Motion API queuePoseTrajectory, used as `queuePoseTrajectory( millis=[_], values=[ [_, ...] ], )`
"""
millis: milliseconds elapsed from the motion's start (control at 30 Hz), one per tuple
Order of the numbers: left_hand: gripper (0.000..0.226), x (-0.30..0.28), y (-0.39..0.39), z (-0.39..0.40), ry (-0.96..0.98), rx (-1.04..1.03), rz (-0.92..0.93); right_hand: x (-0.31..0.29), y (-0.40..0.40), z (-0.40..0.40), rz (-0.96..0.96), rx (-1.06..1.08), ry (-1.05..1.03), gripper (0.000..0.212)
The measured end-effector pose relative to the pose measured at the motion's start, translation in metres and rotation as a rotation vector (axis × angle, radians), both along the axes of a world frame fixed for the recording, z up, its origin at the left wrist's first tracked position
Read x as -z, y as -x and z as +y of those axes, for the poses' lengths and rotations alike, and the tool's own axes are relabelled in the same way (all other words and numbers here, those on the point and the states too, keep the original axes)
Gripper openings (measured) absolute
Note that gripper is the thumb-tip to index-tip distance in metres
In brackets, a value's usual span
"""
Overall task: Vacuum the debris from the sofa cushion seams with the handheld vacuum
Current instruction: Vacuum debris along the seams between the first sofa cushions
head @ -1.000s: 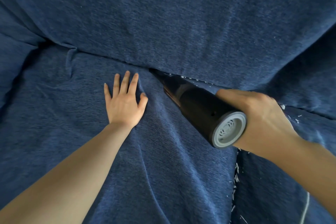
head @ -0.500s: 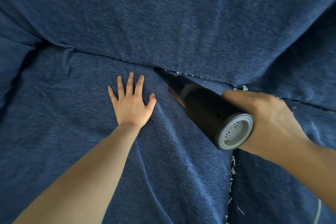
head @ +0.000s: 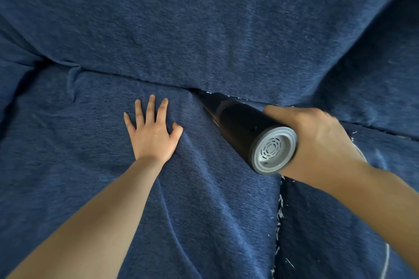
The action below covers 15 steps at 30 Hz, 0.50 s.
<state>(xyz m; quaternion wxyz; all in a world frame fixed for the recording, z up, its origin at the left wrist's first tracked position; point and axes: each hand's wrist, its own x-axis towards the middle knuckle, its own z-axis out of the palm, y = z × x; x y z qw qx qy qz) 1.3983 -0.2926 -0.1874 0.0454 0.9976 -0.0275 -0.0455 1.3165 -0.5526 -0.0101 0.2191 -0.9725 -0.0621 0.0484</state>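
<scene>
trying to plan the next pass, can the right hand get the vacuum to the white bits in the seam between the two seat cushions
Probably yes. The right hand grips the vacuum, and the white bits lie just below it in the open seam, with nothing covering them.

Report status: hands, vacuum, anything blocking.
Left hand flat on seat cushion. Right hand grips vacuum, nozzle in back seam. White debris in side seam. Nothing blocking.

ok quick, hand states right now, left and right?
Left hand: open, fingers spread, pressing flat on the seat cushion.
Right hand: closed, gripping the handheld vacuum, its nozzle in the back seam.
</scene>
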Motion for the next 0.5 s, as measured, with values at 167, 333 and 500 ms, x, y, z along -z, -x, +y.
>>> queuePoseTrajectory(
  millis=[167, 333, 500],
  values=[
    [0.066, -0.006, 0.005, -0.005, 0.025, -0.004, 0.006, -0.012, 0.013, -0.011, -0.008, -0.037, 0.03, 0.029],
    [0.072, -0.005, 0.021, -0.027, 0.049, -0.004, 0.011, -0.02, 0.022, -0.023, -0.012, -0.014, 0.015, 0.028],
    [0.071, 0.0, 0.024, -0.03, 0.038, -0.018, -0.007, -0.008, 0.015, -0.016, -0.014, -0.011, 0.041, 0.029]
  ],
)
